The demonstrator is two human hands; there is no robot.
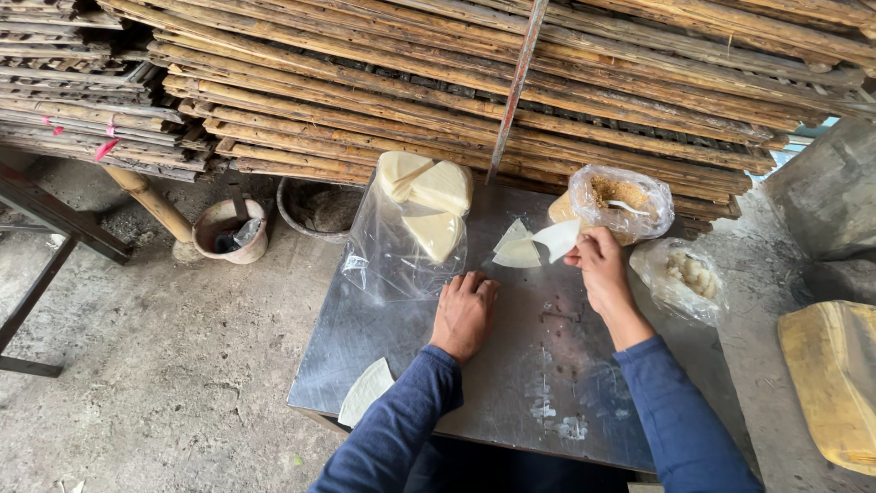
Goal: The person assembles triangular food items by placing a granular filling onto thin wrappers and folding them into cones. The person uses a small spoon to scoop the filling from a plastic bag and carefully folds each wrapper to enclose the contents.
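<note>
Wrapper sheet (pixel 557 239) pinched in right hand (pixel 602 265); filling bag (pixel 622 203) just behind

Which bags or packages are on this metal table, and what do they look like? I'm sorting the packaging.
Clear plastic bag: table's back left, holding pale wedge-shaped sheets.
Clear bag of brown crumbs: back right, above the right hand, open-topped.
Clear bag of pale lumps: right edge, crumpled.
No labels, signs or screens visible.

A thin white wrapper (pixel 557 239) is curled up in the air, far on the table's right side. Another white wrapper (pixel 516 249), shaped like a triangle, lies flat just left of it.
</note>
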